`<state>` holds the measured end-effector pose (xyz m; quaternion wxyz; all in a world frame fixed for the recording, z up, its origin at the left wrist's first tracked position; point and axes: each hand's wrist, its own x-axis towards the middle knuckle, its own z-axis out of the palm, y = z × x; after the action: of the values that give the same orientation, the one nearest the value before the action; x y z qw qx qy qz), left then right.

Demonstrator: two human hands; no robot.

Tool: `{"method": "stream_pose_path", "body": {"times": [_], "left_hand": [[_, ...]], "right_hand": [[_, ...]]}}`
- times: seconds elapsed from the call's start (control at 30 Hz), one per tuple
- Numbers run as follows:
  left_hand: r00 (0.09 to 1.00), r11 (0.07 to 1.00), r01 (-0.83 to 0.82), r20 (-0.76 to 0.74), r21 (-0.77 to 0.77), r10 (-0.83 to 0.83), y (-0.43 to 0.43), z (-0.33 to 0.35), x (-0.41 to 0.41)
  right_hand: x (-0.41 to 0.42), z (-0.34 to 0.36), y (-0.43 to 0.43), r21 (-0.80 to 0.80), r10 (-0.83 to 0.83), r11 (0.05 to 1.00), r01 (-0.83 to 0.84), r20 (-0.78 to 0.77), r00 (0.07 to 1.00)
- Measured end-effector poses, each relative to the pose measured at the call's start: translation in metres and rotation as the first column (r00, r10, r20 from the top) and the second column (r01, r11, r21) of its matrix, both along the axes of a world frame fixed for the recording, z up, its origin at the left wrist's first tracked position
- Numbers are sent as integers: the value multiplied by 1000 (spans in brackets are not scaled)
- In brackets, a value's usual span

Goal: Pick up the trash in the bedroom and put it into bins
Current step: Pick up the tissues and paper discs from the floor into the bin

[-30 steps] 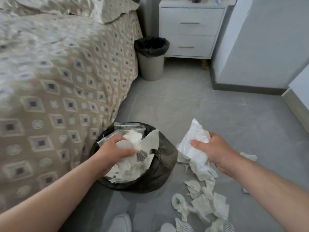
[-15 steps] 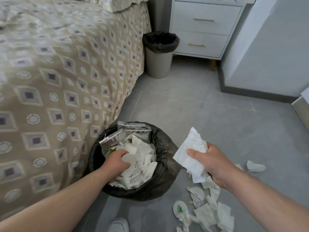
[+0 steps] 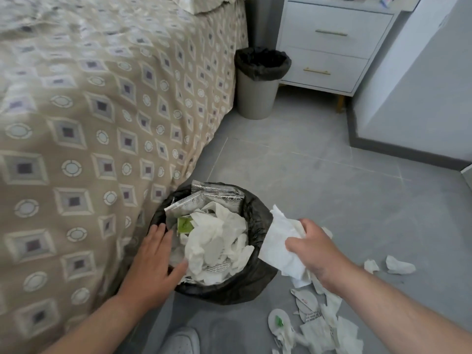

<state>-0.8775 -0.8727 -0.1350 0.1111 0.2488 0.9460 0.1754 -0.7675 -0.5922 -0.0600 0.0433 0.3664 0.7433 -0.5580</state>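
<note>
Right hand [image 3: 315, 249] pinches a crumpled white tissue [image 3: 282, 241] between thumb and curled fingers, holding it just beside the rim of the near bin [image 3: 258, 282], a black-lined basket that stands on the grey floor [image 3: 319, 180] against the patterned bed [image 3: 102, 111]. Left hand [image 3: 153, 264] lies spread and flat at the bin's near-left edge, fingers open, gripping nothing, its thumb against the heap of white paper [image 3: 217, 241] and foil wrappers [image 3: 214, 198] that already fills the bin nearly to the top. Soft, light and limp, the tissue will likely crush to almost nothing under a loose pinch anywhere along its bulk; the risk, by this reading, is only that it tears or drifts aside when let go. More scraps [image 3: 319, 325] of torn paper and small round lids lie on the floor under the right forearm, with two stray wads [image 3: 398, 264] well apart to the right. A second bin [image 3: 258, 80], also lined in black, stands farther off beside the white nightstand [image 3: 332, 42]. Half a second earlier the left hand was buried in the heap, pressing it down; it has since drawn out to the rim, while the right hand has carried its tissue closer to the opening.
</note>
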Motion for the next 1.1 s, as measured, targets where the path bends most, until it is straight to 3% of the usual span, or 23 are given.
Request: {"method": "stream_pose_path", "body": {"times": [0.2, 0.3, 0.37, 0.43, 0.5, 0.63, 0.87, 0.97, 1.1], "left_hand": [[995, 999, 51, -87, 16, -50, -11, -22, -1], [994, 998, 65, -93, 14, -63, -14, -26, -2], [993, 998, 66, -95, 18, -64, -16, -28, -3], [993, 997, 68, -101, 34, -64, -16, -28, -3], [992, 996, 74, -110, 39, -69, -16, -29, -3], [990, 996, 89, -112, 21, -86, -16, -32, -5], [985, 994, 110, -131, 0, -109, -16, -35, -6], [983, 993, 115, -147, 27, -110, -14, -35, -8], [972, 985, 152, -195, 83, -134, -5, -8, -5]], "right_hand": [[-50, -15, -38, 270, 319, 914, -304, -12, 948], [-74, -26, -55, 347, 426, 839, -418, 59, 903], [-77, -32, -62, 566, 472, 685, -459, 136, 871], [-72, -35, -65, 802, 500, 448, -395, 141, 854], [-68, -37, -69, 832, 574, 332, -445, 196, 795], [-70, -55, -76, 565, 607, 432, -703, 395, 690], [-89, -77, -85, 400, 598, 514, -759, 468, 651], [-86, -64, -78, 410, 605, 506, -759, 459, 651], [-57, -24, -45, 585, 654, 453, -673, 295, 697]]}}
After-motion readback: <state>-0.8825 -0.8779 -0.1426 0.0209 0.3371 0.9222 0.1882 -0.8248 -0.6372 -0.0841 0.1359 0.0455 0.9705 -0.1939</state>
